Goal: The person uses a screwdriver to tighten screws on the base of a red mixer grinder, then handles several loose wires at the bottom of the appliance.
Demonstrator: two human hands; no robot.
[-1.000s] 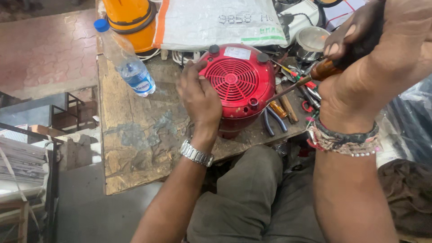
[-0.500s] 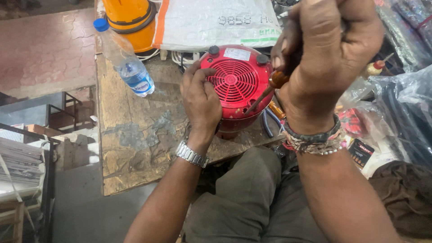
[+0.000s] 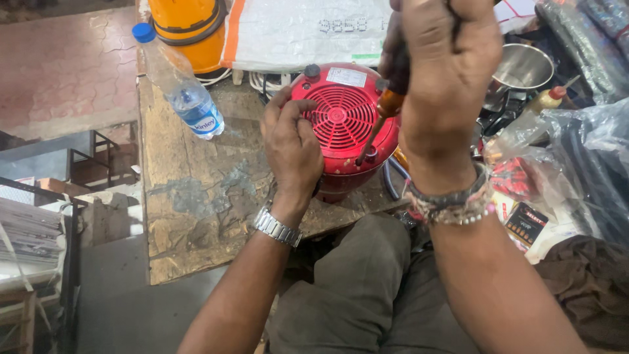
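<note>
A worn wooden bench (image 3: 196,196) stands over red brick paving (image 3: 65,65); a metal rack (image 3: 72,157) sits left, in daylight.

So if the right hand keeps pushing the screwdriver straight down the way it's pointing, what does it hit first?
Most likely the rim of the red appliance: the screwdriver in the right hand slants down to a screw point on its edge, though depth is hard to judge.

red ribbed housing (image 3: 344,124) | amber screwdriver handle (image 3: 390,103) | blue bottle cap (image 3: 142,31), seemingly

Repair workshop: scarred wooden workbench (image 3: 196,196), screwdriver (image 3: 380,124), scattered pliers (image 3: 393,180).
</note>
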